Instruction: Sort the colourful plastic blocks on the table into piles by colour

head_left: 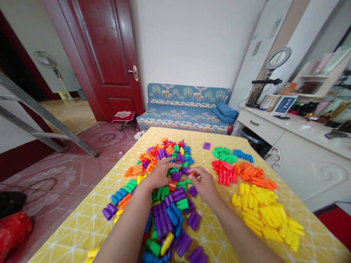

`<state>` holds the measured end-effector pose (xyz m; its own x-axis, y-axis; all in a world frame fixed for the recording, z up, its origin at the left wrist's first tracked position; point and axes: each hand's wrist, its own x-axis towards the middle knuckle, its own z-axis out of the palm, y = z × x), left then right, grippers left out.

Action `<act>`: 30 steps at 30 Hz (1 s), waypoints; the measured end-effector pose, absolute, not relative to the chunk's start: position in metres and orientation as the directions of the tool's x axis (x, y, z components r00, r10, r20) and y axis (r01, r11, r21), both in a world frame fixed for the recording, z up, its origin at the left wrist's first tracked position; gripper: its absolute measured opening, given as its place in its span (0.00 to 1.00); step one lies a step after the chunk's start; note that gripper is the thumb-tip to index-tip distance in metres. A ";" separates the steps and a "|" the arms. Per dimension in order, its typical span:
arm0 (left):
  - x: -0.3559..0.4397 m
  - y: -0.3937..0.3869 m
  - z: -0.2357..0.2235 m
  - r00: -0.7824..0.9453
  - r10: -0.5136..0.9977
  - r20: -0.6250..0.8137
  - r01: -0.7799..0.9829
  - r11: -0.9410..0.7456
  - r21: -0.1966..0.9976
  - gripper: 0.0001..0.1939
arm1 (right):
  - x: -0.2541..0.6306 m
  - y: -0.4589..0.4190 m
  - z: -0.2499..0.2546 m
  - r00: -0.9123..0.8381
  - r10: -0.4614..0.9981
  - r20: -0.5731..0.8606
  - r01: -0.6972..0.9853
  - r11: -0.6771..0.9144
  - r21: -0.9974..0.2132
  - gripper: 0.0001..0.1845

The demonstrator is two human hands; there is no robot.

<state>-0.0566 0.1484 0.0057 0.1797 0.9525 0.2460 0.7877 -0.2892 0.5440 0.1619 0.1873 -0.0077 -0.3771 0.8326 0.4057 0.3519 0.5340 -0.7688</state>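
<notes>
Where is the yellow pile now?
In the head view, the yellow pile lies on the right of the table, beside the right forearm, nearer the camera than the orange pile.

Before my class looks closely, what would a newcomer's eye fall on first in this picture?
Probably the mixed heap of bright pieces down the middle of the yellow tablecloth, with the left hand and right hand at it. Next, the single-colour piles to its right, the large yellow pile nearest the camera. Behind, the dark red door stands at left, the blue patterned sofa at centre.
</notes>
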 end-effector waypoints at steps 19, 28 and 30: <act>-0.029 0.148 0.023 0.196 0.947 0.255 0.901 -0.276 0.335 0.18 | 0.147 0.163 -0.043 -0.303 0.852 0.426 0.208 0.496 -0.843 0.25; -0.030 0.144 0.032 0.145 0.953 0.265 0.648 -0.294 0.703 0.19 | 0.149 0.155 -0.033 -0.227 0.847 0.480 0.072 0.506 -0.859 0.26; -0.027 0.143 0.033 0.170 0.954 0.246 0.575 -0.298 0.762 0.20 | 0.150 0.155 -0.033 -0.215 0.826 0.521 0.090 0.548 -0.832 0.25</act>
